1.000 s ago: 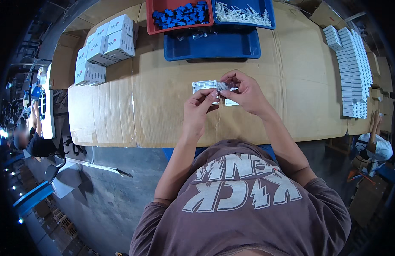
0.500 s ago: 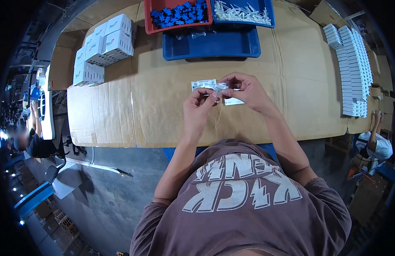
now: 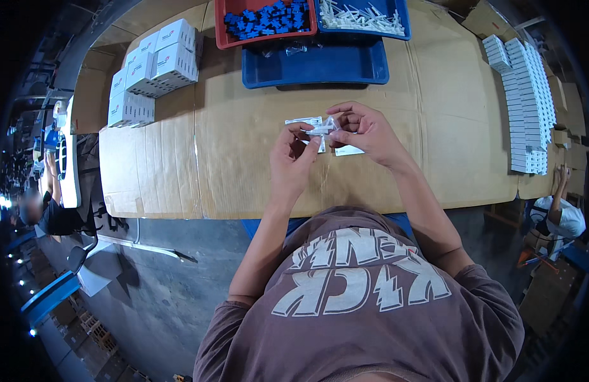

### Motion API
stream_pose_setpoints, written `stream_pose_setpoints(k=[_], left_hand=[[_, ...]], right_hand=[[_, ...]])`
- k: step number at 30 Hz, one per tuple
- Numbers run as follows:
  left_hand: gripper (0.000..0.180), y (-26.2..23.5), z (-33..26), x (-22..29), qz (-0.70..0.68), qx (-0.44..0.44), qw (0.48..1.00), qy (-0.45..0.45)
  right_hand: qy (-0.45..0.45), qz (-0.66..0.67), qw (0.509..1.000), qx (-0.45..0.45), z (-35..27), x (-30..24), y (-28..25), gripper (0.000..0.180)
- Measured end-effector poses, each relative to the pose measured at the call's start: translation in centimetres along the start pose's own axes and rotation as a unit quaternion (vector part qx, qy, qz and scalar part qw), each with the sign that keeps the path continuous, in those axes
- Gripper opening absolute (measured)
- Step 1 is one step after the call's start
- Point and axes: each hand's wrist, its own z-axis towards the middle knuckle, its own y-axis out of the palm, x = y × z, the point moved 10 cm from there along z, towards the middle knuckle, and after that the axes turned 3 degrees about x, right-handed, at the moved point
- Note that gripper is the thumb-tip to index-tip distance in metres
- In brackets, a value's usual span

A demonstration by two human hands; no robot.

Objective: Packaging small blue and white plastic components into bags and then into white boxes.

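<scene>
Over the cardboard-covered table, my two hands meet in front of me. My right hand [image 3: 369, 136] pinches a small clear plastic bag [image 3: 334, 123] between thumb and fingers. Thin white plastic pieces [image 3: 318, 131] lie at the bag's left side, and the thumb and fingers of my left hand [image 3: 293, 158] are closed on them. Whether these pieces are inside the bag or at its mouth, I cannot tell. Behind the fingers, a white printed slip [image 3: 303, 120] lies on the table, partly covered. A white card [image 3: 349, 151] rests under my right hand.
Beyond my hands stand a blue tray [image 3: 315, 81], a red bin [image 3: 219, 28] of blue parts and a blue bin [image 3: 371, 34] of white sticks. White boxes [image 3: 153, 69] are stacked at left, more [image 3: 527, 108] at right. People [image 3: 62, 215] sit at both sides.
My left hand has shifted slightly left and down, away from the right. The white pieces now show between my hands, and the bag stands more upright in my right fingers.
</scene>
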Motion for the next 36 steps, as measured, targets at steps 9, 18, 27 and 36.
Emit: stream_pose_setpoints(k=[9, 18, 27, 36], left_hand=[[0.031, -0.2, -0.4, 0.7, 0.033, 0.019, 0.999, 0.029], [0.031, -0.4, -0.2, -0.1, 0.032, 0.000, 0.999, -0.007], [0.031, -0.8, 0.4, -2.0, -0.032, -0.035, 0.999, -0.017], [0.031, -1.1, 0.2, -1.6, -0.014, -0.057, 0.998, -0.013]], right_hand=[[0.010, -0.005, 1.000, 0.004, 0.2, 1.2, -0.4, 0.031], [0.020, -0.047, 0.999, 0.000, -0.2, 1.9, 0.2, 0.030], [-0.033, -0.144, 0.989, 0.028, 0.1, 1.5, 0.0, 0.028], [-0.008, -0.139, 0.990, 0.001, 0.3, 2.6, 0.3, 0.026]])
